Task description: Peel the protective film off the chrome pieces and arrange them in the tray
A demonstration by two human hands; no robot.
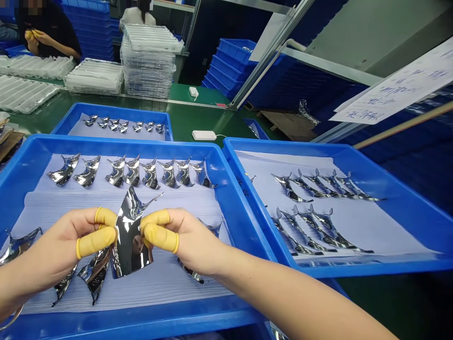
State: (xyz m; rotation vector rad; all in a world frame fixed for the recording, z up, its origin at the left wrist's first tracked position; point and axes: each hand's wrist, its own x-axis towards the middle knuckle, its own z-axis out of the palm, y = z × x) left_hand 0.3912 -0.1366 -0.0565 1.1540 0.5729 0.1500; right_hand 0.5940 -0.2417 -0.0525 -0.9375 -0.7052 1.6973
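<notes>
Chrome part (129, 236), clamped between the left hand (60, 245) and right hand (184, 241) above the blue tray (106, 144), could slip from the rubber cots (96, 241) if the pinch loosens, scratching against the parts (95, 274) beneath.

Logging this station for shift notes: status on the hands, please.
Left hand, right hand pinching curved chrome part. Yellow finger cots on. Similar parts beneath, in blue tray.

- We lose the white handwritten sheet (392, 89) past the right edge, and its writing is too blurred to read.
- We see the curved mirror-chrome piece (129, 236) only in part, its sides hidden behind yellow rubber finger cots (96, 242).
- We find a second chrome piece (211, 227) partly covered by the right hand (184, 238).
- We see a seated co-worker (46, 33) cut off by the top edge.
</notes>
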